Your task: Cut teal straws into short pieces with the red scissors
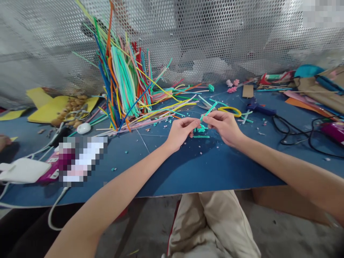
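At the far left, a co-worker's hand lay at the edge of the view, near yellow paper on the blue worktop. Next, a tall bundle of fuzzy stems in many colours leaned against the mesh, with loose stems spilling to its right. Toward the centre, the left hand had its thumb and forefinger together, seemingly clamped on the lower end of a short green strip. The strip slanted up and to the right between the two hands, just above small green pieces and one straight green piece lying flat. To the right, the right hand pinched the strip with thumb and fingertips, close to the left fingertips, its upper end free. That short span between the grips looked well suited to fine control: the left could serve as a steady anchor, while the right guided with light pressure, so as not to crush the fuzz or kink the strip. Keeping the free end away from the palm seemed wise, as did care around the scissors, whose yellow handles lay just behind the right hand. Farther right was a dark blue glue gun.
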`<state>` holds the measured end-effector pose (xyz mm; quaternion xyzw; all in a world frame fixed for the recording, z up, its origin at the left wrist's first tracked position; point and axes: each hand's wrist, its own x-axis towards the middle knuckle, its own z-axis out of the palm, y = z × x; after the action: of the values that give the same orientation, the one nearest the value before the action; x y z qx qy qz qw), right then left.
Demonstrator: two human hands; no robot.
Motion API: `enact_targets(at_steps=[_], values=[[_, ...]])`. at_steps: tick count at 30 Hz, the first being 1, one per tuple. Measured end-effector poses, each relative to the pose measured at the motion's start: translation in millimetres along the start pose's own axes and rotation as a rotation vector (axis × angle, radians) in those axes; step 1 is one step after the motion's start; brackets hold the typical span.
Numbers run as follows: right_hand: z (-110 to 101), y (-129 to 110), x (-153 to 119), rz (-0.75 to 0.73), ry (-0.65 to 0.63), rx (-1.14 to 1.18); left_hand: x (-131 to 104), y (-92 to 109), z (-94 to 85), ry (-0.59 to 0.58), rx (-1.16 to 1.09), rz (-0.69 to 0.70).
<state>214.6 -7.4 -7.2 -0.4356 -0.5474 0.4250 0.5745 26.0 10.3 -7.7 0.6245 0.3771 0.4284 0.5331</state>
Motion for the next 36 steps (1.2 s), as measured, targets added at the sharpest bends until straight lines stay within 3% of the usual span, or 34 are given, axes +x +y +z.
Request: enact_targets(at_steps=[13,19,26,36], values=[[1.6,-3.5,-4.2,-0.052,-0.003,-0.073,-5.6,2.3,-0.1,-0.049,-0.009,-0.011],[-0.4,-10.4,-7.5,-0.069,-0.032,-0.126,-11.7,10.5,2.4,-0.077,0.101,0.102],[0.4,-13.0,-8.6,-0.077,-0.060,-0.030,-16.7,17.6,4.3,-0.159,0.188,0.096],[2.9,-9.8,-10.5,-0.115,-0.053,0.024,-13.5,20.8,2.1,-0.155,0.147,0.083]])
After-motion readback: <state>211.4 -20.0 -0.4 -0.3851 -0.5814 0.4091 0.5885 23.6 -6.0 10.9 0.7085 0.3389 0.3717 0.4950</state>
